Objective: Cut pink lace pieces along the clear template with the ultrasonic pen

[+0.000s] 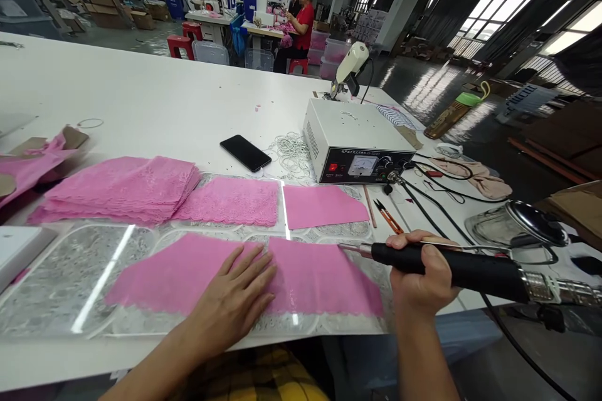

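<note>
My left hand (242,297) lies flat on a pink lace fabric piece (320,276), fingers spread. Wrapped round the black handle of an ultrasonic cutter (475,270) is my right hand (423,272). The cutter's metal tip points left and meets the fabric's upper edge. A clear patterned mat (113,257) lies beneath the cloth. Behind my hands are a smaller pink fabric piece (324,205), a short stack of pink lace (230,200) and a taller stack of pink lace pieces (122,188).
A generator box (362,144) with cables stands at the back right. Around it are a phone (245,152), tangled cord (292,153), orange-handled snips (388,216), a glass jar (512,225) and a bottle (456,114). A person in red (303,22) sits at a sewing machine beyond.
</note>
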